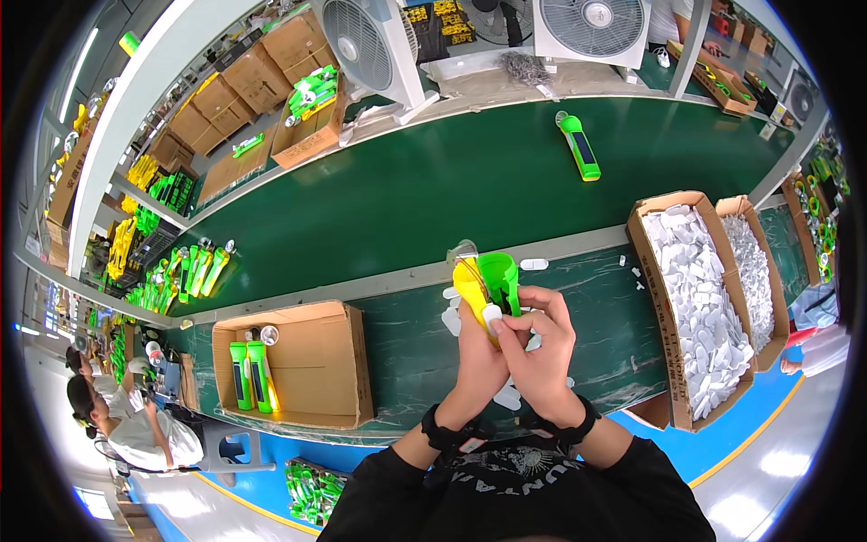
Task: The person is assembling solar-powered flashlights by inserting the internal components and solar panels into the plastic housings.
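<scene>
In front of my chest, my left hand (479, 363) is closed round a flashlight's yellow housing half (470, 282), with a clear lens part (461, 251) at its top end. Beside it stands the matching green housing half (499, 275), close against the yellow one. The fingers of my right hand (545, 350) are bent in a pinch at a small white plastic piece (492, 315) on the yellow half. Fingers partly hide the lower ends of both halves. Loose white pieces (452, 320) lie on the green bench beneath my hands.
At left, an open carton (321, 361) holds two green flashlights (260, 375). A carton of white pieces (691, 307) and one of clear parts (754, 271) stand at right. One flashlight (579, 147) lies on the green conveyor belt (406, 176). A person (135, 425) sits at far left.
</scene>
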{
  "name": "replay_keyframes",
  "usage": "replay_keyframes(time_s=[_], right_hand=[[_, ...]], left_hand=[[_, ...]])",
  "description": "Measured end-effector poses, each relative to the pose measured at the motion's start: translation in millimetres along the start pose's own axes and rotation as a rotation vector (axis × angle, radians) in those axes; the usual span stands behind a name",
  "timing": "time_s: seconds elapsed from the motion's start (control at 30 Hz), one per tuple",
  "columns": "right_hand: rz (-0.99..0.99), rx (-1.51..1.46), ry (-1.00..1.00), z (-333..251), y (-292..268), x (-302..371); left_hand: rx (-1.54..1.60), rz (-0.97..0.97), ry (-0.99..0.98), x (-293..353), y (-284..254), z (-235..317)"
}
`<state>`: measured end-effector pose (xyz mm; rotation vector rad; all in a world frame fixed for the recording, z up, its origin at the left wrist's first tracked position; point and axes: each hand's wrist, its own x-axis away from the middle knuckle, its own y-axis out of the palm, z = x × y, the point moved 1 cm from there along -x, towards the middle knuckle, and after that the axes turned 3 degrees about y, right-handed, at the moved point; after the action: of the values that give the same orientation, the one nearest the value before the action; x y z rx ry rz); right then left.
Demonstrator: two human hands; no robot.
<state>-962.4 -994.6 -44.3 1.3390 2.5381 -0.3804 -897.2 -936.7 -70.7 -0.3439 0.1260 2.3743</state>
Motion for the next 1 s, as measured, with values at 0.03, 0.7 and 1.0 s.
replay_keyframes(time_s=[0.03, 0.7, 1.0], right_hand=[[-0.003, 0.002, 0.001, 0, 1, 0], [-0.329, -0.281, 0.424, 20, -19, 14], [-0.277, 0.091, 0.243, 16, -16, 23]], left_hand=[[0.001, 0.003, -0.002, 0, -1, 1], [0.547, -0.012, -0.333, -4, -25, -7], [0.488, -0.088, -0.123, 6, -20, -16]])
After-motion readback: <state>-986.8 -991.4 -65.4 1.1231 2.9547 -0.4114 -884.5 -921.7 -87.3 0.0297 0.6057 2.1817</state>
